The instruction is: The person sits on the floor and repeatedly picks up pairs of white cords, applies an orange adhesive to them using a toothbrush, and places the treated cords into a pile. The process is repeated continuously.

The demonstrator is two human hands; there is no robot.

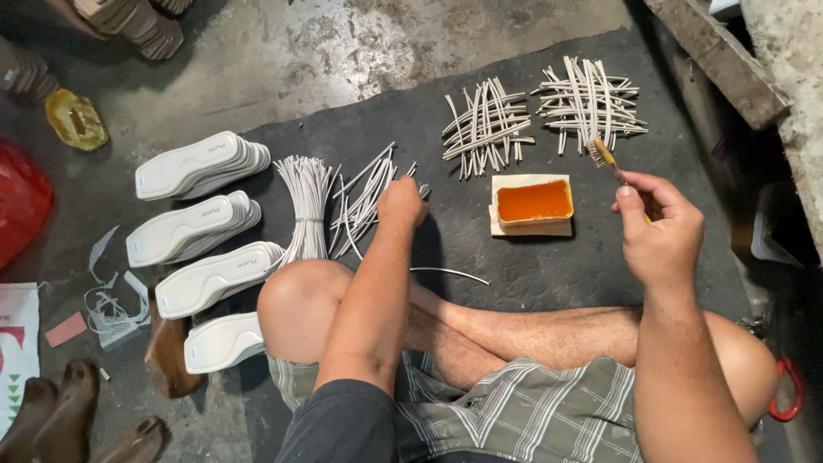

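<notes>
Two hands: L (401, 202) on strips (364, 201), R (658, 225) w/ brush (605, 156)

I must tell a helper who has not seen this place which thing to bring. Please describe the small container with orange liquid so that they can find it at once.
On the dark rubber mat covering the concrete floor, look below the two crossed piles of white strips. There sits the shallow rectangular tray of orange liquid on a pale card. It is the only orange, liquid-filled thing on the mat.

Glue tray (533, 203) lies between loose strips (364, 201) and brush (605, 156).
</notes>
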